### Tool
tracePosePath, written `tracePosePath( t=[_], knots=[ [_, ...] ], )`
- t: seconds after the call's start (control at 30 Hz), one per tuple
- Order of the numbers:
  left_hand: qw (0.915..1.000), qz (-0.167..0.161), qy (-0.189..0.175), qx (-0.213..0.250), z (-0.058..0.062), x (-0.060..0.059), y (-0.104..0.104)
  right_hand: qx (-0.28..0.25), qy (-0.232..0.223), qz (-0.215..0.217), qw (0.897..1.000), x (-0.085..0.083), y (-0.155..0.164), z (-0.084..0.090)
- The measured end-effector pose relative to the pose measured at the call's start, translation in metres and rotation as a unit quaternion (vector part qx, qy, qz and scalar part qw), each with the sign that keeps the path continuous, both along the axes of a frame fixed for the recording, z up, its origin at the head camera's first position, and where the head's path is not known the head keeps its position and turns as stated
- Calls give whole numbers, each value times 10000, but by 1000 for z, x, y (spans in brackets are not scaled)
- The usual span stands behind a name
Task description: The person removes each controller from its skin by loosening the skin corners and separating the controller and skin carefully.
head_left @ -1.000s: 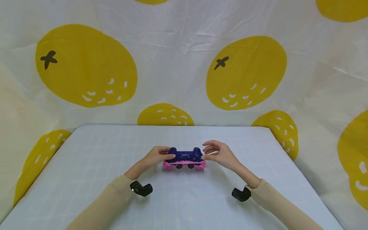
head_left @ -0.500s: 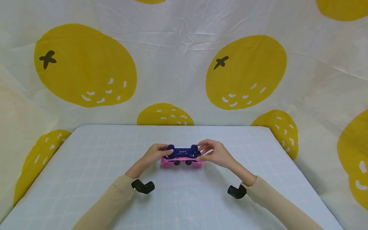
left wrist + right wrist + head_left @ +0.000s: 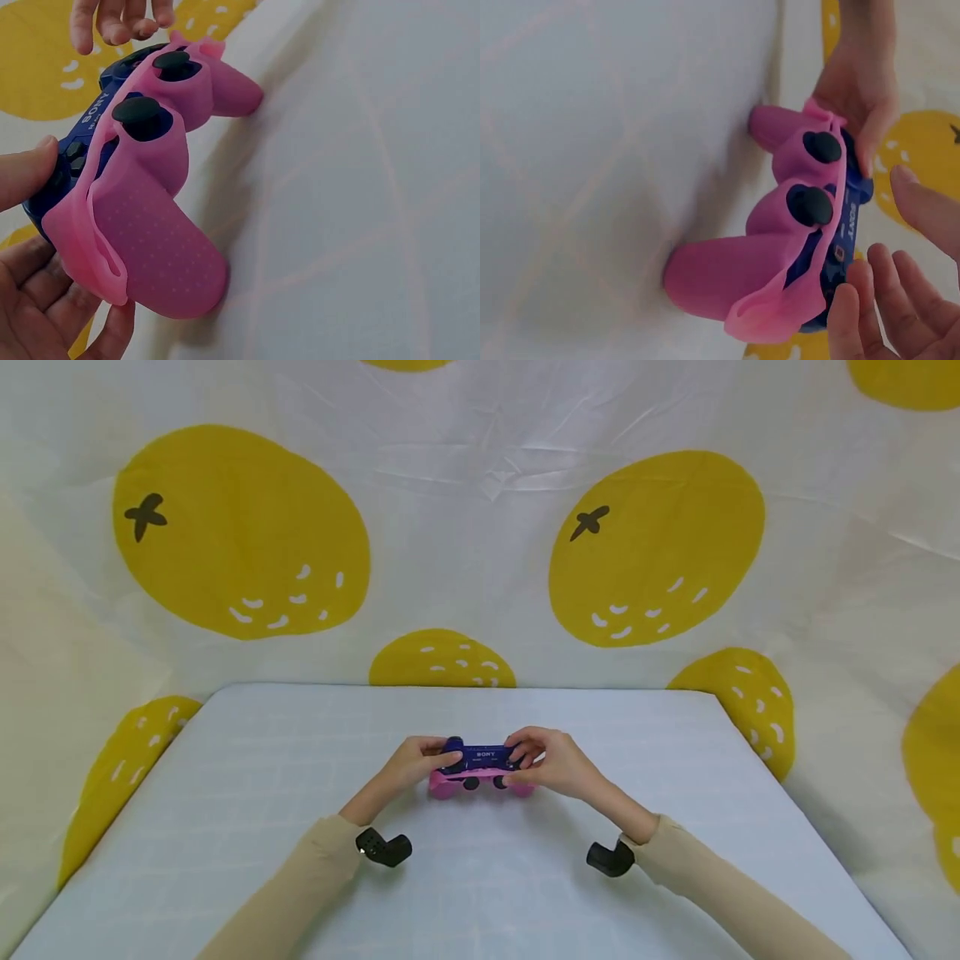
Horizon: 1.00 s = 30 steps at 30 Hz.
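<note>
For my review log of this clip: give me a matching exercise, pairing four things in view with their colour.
Things:
1. game controller
2. silicone cover
3. thumbsticks
4. table

Colours:
A. pink
B. pale blue-white with a faint grid
C. dark blue
D. black

Pairs: 1-C, 2-A, 3-D, 4-B

Blue controller (image 3: 480, 758) half in pink sleeve (image 3: 480, 785)

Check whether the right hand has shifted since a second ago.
Yes: the right hand has closed leftward onto the controller, which sits on the table.
</note>
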<state>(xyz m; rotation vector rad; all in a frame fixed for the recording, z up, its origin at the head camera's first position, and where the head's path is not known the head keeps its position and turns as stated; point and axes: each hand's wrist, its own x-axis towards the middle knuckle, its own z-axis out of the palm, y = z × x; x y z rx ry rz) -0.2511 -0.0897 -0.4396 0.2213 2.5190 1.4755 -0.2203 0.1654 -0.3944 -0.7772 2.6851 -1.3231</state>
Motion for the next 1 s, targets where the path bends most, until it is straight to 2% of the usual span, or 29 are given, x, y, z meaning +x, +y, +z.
tracePosePath(
  t=[0.27, 0.53, 0.67, 0.8, 1.0],
  knots=[
    [9999, 9, -138, 58, 5, -1, -3, 259, 44, -6, 9997, -2, -13, 1],
    [9998, 101, -153, 118, -2, -3, -5, 559, 162, 126, 9982, 3, -26, 2],
    [9999, -82, -34, 84, -2, -2, -5, 896, 246, -182, 9955, 9, -34, 3],
    [9998, -201, 45, 84, 1, 0, -3, 1424, 525, -549, 9869, 14, -41, 6],
    [9997, -230, 88, 28, 2, 0, -4, 1723, 951, -695, 9780, 14, -49, 8]
  ],
)
